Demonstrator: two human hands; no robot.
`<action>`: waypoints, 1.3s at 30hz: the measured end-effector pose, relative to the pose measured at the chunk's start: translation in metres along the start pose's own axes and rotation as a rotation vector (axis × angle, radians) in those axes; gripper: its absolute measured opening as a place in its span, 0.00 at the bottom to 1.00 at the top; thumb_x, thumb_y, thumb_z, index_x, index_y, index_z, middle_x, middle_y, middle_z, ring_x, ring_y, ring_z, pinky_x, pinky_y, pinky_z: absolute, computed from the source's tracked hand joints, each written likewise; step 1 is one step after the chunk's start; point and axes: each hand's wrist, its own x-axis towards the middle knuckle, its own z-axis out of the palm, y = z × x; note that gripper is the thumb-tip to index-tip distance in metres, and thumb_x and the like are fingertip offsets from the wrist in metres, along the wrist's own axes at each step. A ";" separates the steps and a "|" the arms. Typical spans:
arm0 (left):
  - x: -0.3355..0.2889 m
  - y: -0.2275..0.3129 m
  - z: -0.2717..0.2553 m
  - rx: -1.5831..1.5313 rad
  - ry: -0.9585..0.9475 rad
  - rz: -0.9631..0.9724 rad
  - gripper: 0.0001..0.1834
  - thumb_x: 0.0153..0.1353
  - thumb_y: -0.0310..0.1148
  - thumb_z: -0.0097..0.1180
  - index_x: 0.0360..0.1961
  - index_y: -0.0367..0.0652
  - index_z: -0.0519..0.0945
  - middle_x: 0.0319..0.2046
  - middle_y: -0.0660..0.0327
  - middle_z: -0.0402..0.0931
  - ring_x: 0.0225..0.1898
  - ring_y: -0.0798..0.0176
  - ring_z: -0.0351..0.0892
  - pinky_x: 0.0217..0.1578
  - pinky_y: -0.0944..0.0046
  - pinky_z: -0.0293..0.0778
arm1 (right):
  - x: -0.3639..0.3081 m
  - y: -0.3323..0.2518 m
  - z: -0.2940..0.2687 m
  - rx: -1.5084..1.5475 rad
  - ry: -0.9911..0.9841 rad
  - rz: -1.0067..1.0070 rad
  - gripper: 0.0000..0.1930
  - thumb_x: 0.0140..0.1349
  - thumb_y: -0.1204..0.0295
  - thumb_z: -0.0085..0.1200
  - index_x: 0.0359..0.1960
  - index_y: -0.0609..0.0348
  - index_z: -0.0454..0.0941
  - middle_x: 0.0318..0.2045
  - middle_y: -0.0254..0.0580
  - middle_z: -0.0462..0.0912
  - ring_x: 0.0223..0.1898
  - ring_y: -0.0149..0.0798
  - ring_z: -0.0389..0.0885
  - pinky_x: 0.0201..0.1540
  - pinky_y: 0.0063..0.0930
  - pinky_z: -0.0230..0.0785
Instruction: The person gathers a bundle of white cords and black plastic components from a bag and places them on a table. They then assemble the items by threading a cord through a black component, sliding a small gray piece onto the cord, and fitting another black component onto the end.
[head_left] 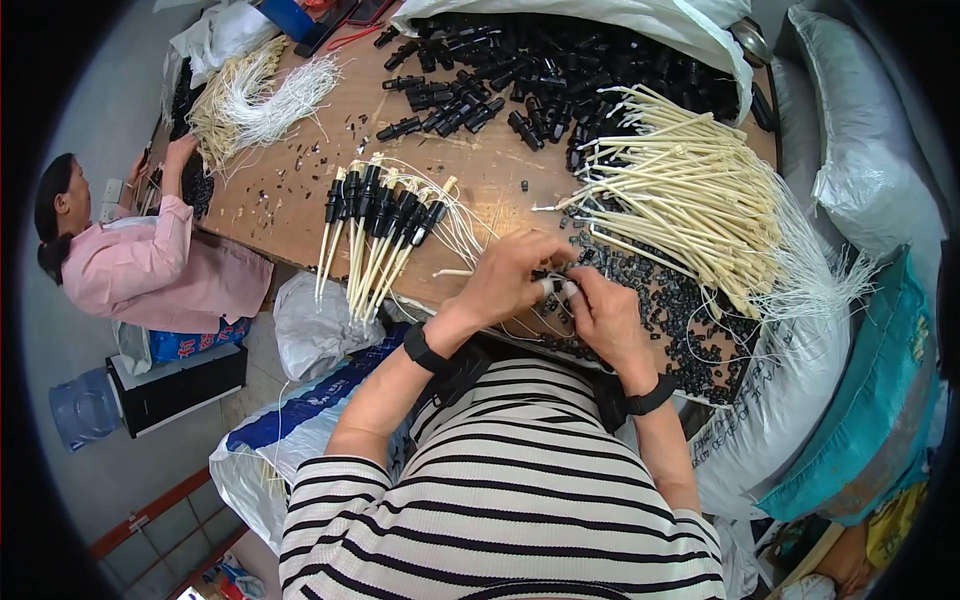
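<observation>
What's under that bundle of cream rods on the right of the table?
Small black pieces lie scattered on the brown table along the near edge of the cream rods. Beneath the bundle's thick middle, the rods hide whatever is there.

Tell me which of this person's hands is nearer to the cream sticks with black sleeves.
Left. The left hand is to the right of the cream sticks with black sleeves; the right hand is farther right, beyond the left hand.
</observation>
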 end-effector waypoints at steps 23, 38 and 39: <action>0.015 -0.058 -0.004 0.034 0.230 -0.245 0.09 0.48 0.17 0.57 0.31 0.37 0.81 0.25 0.60 0.77 0.27 0.65 0.78 0.30 0.67 0.74 | -0.012 0.017 0.003 0.274 0.131 0.439 0.07 0.57 0.70 0.56 0.33 0.59 0.83 0.13 0.38 0.74 0.16 0.27 0.71 0.22 0.25 0.63; 0.006 -0.001 0.034 -0.081 0.302 -0.041 0.14 0.44 0.20 0.61 0.36 0.39 0.80 0.27 0.58 0.76 0.30 0.62 0.78 0.31 0.65 0.73 | -0.004 0.014 0.009 0.787 0.083 0.567 0.07 0.62 0.74 0.57 0.39 0.64 0.81 0.15 0.20 0.71 0.18 0.15 0.62 0.21 0.15 0.52; 0.004 -0.008 0.033 -0.075 0.230 -0.094 0.13 0.45 0.18 0.60 0.35 0.38 0.81 0.28 0.60 0.77 0.30 0.66 0.77 0.31 0.68 0.73 | -0.006 0.014 0.009 0.786 0.083 0.567 0.07 0.62 0.74 0.57 0.39 0.64 0.81 0.15 0.20 0.71 0.18 0.15 0.62 0.21 0.15 0.52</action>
